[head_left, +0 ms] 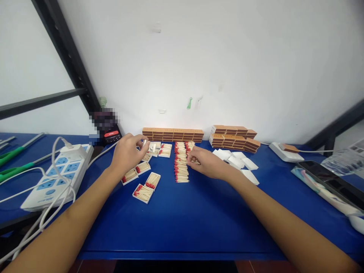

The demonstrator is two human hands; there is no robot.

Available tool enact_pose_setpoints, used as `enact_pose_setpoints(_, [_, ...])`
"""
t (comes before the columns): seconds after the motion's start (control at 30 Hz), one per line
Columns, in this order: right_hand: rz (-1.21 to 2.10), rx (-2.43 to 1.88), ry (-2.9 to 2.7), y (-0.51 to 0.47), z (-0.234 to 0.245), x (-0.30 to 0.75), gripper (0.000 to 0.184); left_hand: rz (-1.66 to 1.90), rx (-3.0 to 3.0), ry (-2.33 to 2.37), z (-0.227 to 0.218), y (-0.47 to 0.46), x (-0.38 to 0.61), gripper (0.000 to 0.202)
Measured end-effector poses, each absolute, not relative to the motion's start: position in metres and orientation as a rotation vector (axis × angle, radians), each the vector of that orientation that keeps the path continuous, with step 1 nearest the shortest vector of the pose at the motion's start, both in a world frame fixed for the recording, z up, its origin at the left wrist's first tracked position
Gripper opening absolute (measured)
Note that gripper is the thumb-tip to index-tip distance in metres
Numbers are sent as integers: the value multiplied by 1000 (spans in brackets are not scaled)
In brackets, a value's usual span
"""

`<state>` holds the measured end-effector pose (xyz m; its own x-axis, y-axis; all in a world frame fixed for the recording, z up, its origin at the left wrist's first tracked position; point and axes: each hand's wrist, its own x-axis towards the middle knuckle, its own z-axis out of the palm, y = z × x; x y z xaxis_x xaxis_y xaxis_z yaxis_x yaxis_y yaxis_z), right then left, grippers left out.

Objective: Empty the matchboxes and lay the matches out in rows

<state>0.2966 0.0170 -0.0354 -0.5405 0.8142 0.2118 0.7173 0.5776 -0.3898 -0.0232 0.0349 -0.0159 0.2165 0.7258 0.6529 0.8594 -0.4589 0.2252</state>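
My left hand (127, 151) is closed, its fingertips pinching a small white matchbox tray (145, 143) above several open trays filled with red-tipped matches (143, 192). My right hand (206, 161) rests curled beside a long pile of loose matches (181, 163) in the middle of the blue table (182, 223); its fingers pinch a few matches at the pile's right edge. Empty white trays (241, 163) lie just right of my right hand.
Brown matchbox sleeves are stacked in a row (173, 134) and a heap (234, 138) along the white wall. A white power strip (58, 174) with cables lies at left. A phone (331, 182) and a second strip (286, 151) lie at right.
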Motion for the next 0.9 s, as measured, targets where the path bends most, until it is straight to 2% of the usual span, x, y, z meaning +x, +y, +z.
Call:
enact_pose_setpoints(0.5, [404, -1209, -2434, 13, -27, 295, 14, -1065, -2340, -1556, -15, 32, -20, 33])
enact_pose_setpoints(0.77, [459, -1133, -2191, 5, -21, 287, 17, -1495, -2680, -1860, -16, 15, 7, 33])
enact_pose_setpoints(0.9, [476, -1040, -2172, -13, -19, 269, 39, -1495, -2816, -1737, -17, 1, 24, 30])
